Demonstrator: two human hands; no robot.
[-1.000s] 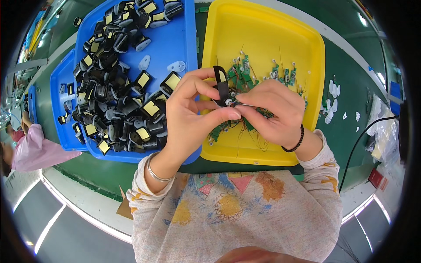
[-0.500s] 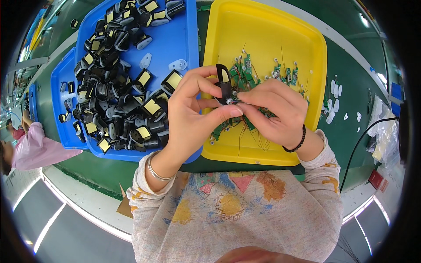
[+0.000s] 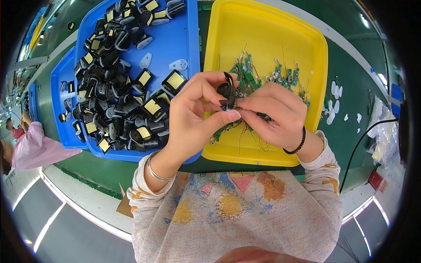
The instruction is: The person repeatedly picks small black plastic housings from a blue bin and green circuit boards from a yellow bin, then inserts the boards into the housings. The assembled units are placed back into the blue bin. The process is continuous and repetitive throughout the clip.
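The left hand (image 3: 193, 118) holds a small black shell (image 3: 226, 90) above the gap between the two trays, with the thumb and fingers closed on it; the thumb tip presses its lower edge and the index finger curls over its top. The right hand (image 3: 274, 114) meets the shell from the right, its fingertips pinched together at the shell's lower right edge, where a thin part is gripped; that part is too small to identify. Both hands touch at the shell. A blue tray (image 3: 184, 39) lies under and left of the left hand and carries a dense pile of black shells (image 3: 116, 105), many with a pale yellow square pad facing up, plus two white flat pieces (image 3: 177, 65) on the bare blue floor. A second blue tray (image 3: 61, 87) sits further left, partly covered by the first. A yellow tray (image 3: 267, 30) lies under the right hand and holds a loose cluster of green boards (image 3: 263, 76) with thin dark wires. The trays rest on a green bench (image 3: 351, 140). Small white pieces (image 3: 335, 98) lie on the bench right of the yellow tray. A black cable (image 3: 364, 140) runs across the bench at right. The left wrist bears a metal bangle (image 3: 155, 171); the right wrist bears a black band (image 3: 298, 144).
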